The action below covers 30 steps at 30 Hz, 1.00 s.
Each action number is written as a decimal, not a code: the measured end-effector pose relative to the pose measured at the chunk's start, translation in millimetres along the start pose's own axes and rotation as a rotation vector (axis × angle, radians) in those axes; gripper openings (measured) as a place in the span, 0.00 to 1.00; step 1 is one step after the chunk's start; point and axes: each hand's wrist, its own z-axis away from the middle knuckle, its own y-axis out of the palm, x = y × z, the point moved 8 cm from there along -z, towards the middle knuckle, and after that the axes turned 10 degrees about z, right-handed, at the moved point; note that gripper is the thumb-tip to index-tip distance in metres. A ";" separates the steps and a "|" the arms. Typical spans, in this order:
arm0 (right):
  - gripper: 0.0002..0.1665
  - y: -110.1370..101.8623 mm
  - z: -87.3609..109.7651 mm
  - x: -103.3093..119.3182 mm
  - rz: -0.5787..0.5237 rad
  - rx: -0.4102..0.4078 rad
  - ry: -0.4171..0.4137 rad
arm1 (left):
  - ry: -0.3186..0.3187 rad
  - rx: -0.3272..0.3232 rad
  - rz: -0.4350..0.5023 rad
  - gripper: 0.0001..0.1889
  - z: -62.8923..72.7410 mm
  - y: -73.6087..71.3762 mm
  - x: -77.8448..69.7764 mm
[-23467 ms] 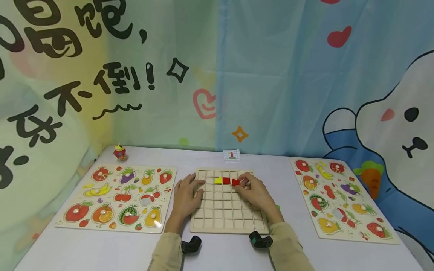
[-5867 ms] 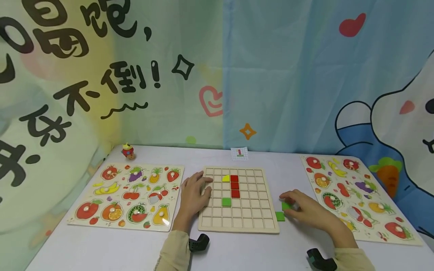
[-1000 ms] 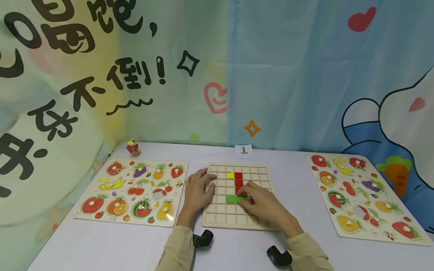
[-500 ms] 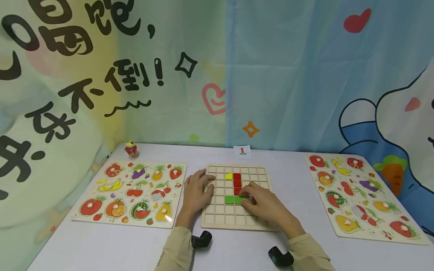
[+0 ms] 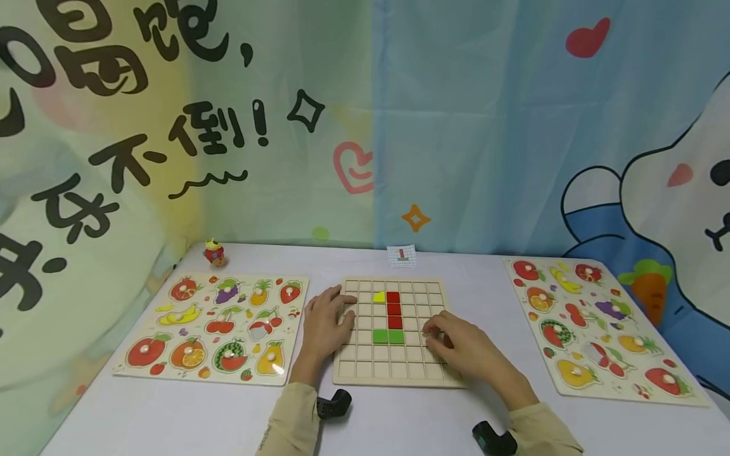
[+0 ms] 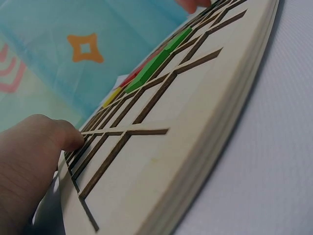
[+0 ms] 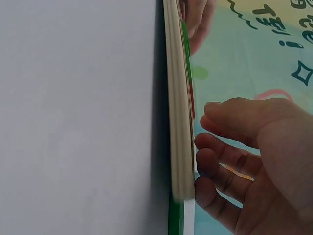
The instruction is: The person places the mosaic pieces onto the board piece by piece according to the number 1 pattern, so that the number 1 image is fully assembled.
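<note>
The wooden grid board [image 5: 365, 373] lies on the table between both hands. A yellow piece with a slanted side [image 5: 379, 297] sits beside a column of red square tiles [image 5: 393, 309]. Below them two green square tiles [image 5: 388, 336] lie side by side. My left hand [image 5: 327, 323] rests on the board's left side, fingers relaxed; its thumb [image 6: 66, 134] lies at the grid in the left wrist view. Over the board's right side is my right hand [image 5: 464, 345], holding nothing. Its fingers [image 7: 210, 161] are loosely bent in the right wrist view.
Fruit puzzle boards lie left [image 5: 211, 329] and right [image 5: 604, 332]. A small patterned card [image 5: 402, 256] stands behind the grid board, a toy figure [image 5: 215, 253] at the back left. A green piece [image 7: 176, 215] shows past the board's edge in the right wrist view.
A second green tile now lies beside the first. My right hand has let go of it and moved right, off the tiles. The left hand stays on the board.
</note>
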 end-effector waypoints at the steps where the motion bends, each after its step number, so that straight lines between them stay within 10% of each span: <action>1: 0.07 -0.4 1.0 -2.1 0.001 -0.001 0.001 | -0.001 -0.001 0.000 0.13 0.2 -0.5 0.4; 30: 0.16 -17.2 50.8 -57.7 -0.005 0.147 0.071 | -0.011 0.012 0.011 0.12 0.9 1.0 0.9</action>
